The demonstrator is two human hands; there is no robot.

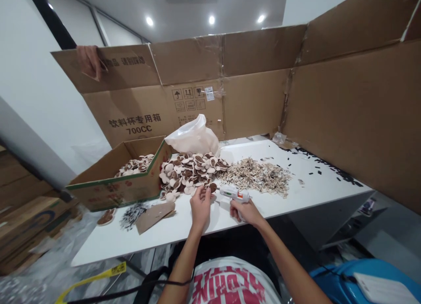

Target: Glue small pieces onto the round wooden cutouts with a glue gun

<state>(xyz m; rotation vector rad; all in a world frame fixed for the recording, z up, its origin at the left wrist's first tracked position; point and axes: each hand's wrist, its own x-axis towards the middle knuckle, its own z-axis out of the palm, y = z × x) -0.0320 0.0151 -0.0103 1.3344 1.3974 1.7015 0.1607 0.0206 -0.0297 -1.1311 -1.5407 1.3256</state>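
Note:
My left hand (201, 206) is closed on a small brown-and-cream fabric piece (212, 187) with rounded lobes, pinched at the fingertips. In my right hand (247, 212) is a white glue gun (234, 193), its fingers wrapped round the handle. The gun's nozzle points left and is right beside the brown face of the piece; whether they touch I cannot tell. Just beyond my left hand lies a heap of similar brown-and-cream pieces (187, 172). Past the glue gun spreads a pile of short beige cord-like bits (256, 174).
An open cardboard box (112, 193) with more pieces stands at the left. A white plastic bag (194, 135) sits behind the heap. Brown card (154, 217) and dark-grey strips (132, 215) lie front left. Tall cardboard walls (256, 98) ring the table; another person's hand (89, 62) rests on top.

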